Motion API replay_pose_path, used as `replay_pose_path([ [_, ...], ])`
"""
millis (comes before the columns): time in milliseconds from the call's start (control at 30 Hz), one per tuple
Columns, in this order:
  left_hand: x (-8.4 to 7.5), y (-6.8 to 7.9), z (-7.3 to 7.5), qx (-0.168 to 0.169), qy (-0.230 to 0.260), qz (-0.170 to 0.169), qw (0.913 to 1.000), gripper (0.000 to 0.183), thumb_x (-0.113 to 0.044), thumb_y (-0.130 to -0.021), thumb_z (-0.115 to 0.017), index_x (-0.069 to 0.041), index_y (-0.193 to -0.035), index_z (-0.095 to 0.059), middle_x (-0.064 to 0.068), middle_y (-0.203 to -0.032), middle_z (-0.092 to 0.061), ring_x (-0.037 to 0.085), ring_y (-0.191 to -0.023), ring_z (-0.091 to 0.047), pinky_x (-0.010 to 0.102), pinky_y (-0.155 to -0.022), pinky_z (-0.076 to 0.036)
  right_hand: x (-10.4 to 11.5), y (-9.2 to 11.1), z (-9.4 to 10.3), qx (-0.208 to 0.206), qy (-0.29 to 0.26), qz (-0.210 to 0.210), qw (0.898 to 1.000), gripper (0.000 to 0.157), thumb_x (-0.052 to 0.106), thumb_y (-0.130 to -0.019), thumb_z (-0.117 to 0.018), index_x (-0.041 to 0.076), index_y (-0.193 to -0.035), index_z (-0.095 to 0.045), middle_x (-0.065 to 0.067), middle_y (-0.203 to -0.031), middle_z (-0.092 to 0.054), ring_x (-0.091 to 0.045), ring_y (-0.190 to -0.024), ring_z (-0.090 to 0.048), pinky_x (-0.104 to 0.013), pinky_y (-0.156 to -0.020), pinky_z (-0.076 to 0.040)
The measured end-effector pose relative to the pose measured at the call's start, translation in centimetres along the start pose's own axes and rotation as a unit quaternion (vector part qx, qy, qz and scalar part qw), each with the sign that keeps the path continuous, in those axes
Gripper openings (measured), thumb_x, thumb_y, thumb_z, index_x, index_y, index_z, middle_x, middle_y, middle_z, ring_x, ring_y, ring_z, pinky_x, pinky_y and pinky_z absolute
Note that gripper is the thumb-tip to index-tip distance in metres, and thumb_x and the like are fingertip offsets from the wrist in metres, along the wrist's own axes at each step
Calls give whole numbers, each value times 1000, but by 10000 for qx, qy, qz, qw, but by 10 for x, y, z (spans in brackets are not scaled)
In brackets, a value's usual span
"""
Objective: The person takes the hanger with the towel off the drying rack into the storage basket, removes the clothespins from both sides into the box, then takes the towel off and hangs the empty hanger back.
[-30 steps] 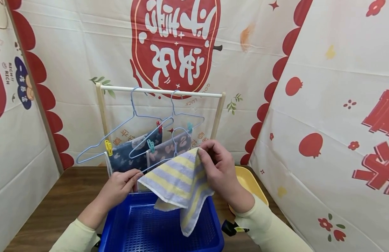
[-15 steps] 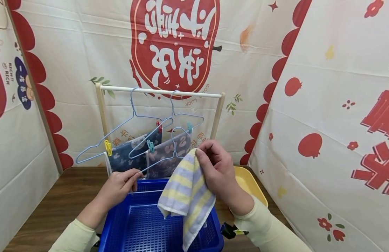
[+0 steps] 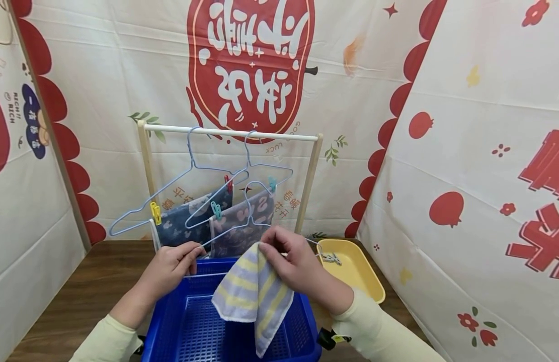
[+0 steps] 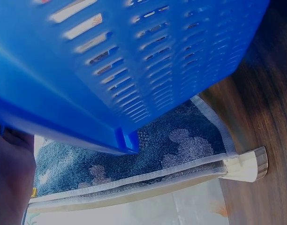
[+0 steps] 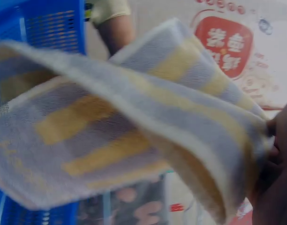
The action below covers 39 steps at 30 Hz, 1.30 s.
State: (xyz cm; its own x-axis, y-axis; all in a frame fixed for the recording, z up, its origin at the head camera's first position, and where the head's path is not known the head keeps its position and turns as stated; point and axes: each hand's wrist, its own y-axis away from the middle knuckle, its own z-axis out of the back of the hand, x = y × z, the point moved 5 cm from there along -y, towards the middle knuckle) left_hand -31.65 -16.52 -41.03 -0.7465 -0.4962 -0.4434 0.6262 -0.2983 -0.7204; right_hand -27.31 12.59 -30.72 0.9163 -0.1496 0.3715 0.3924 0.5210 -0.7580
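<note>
My left hand (image 3: pixel 177 262) pinches the left corner of a light-blue wire hanger (image 3: pixel 251 208), held over the blue basket (image 3: pixel 170 322). My right hand (image 3: pixel 292 259) pinches one corner of a small towel (image 3: pixel 238 294) with lilac and yellow stripes. The towel hangs in folds in front of the hanger's lower bar, above the basket. In the right wrist view the striped towel (image 5: pixel 110 136) fills the middle, gathered at the fingers. In the left wrist view only part of the left hand (image 4: pixel 13 176) shows beside the basket wall (image 4: pixel 157 61).
Behind, a rack (image 3: pixel 234 132) carries two hangers, with a dark-blue towel (image 3: pixel 184 223) and a greyish-purple towel (image 3: pixel 243 221) clipped by clothes pegs (image 3: pixel 156 213). A yellow tray (image 3: pixel 358 269) with several pegs (image 3: pixel 332 258) stands at the right on the wooden table (image 3: pixel 71 286).
My right hand has moved left and down with the striped towel, which swings and folds narrower. The pegs in the yellow tray have come into view. The left hand stays put on the hanger.
</note>
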Motion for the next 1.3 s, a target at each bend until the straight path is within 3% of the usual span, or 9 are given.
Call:
replay_pose_path([
  [167, 2, 0, 0, 1, 41, 13, 10000, 23, 1, -111, -63, -18, -107, -76, -17, -69, -63, 0, -58, -57, 26, -56, -51, -14, 15, -21, 1145, 108, -113, 9933, 10, 5, -111, -66, 13, -106, -67, 4, -86, -59, -2, -71, -48, -21, -63, -46],
  [400, 2, 1, 0, 15, -9, 83, 10000, 23, 0, -111, -62, -18, -106, -76, -17, -69, -63, 0, -59, -56, 27, -56, -51, -33, 33, -44, 2404, 458, -498, 9683, 6, 12, -112, -68, 17, -108, -68, 10, -94, -63, 2, -76, -51, -16, -71, -46],
  [733, 2, -1, 3, -15, 2, 137, 9999, 24, 0, -112, -62, -19, -106, -76, -16, -69, -63, 2, -58, -58, 27, -55, -52, -51, 37, -54, 2818, 1063, -793, 9503, 6, 14, -111, -71, 17, -105, -69, 11, -89, -58, 0, -73, -48, -18, -69, -43],
  [967, 1, -3, 5, -38, -37, 121, 9999, 24, 0, -112, -61, -18, -106, -76, -15, -69, -63, 2, -57, -57, 27, -53, -51, -64, 43, -63, 3228, 1397, -1227, 9280, 6, 15, -110, -72, 18, -104, -71, 11, -94, -62, 0, -78, -52, -18, -71, -45],
  [1133, 1, -2, 6, -36, -47, 93, 9999, 24, 1, -111, -62, -18, -106, -76, -15, -69, -63, 0, -57, -56, 27, -52, -51, -65, 46, -70, 3463, 1588, -1201, 9168, 8, 13, -110, -72, 17, -103, -71, 10, -99, -65, 1, -81, -53, -17, -73, -46],
  [1300, 0, -2, 6, -30, -47, 76, 10000, 24, 1, -111, -62, -19, -106, -76, -15, -69, -63, 1, -57, -56, 27, -53, -50, -65, 47, -74, 3568, 1733, -1026, 9122, 12, 11, -109, -72, 18, -98, -71, 9, -94, -65, 0, -78, -52, -18, -72, -45],
])
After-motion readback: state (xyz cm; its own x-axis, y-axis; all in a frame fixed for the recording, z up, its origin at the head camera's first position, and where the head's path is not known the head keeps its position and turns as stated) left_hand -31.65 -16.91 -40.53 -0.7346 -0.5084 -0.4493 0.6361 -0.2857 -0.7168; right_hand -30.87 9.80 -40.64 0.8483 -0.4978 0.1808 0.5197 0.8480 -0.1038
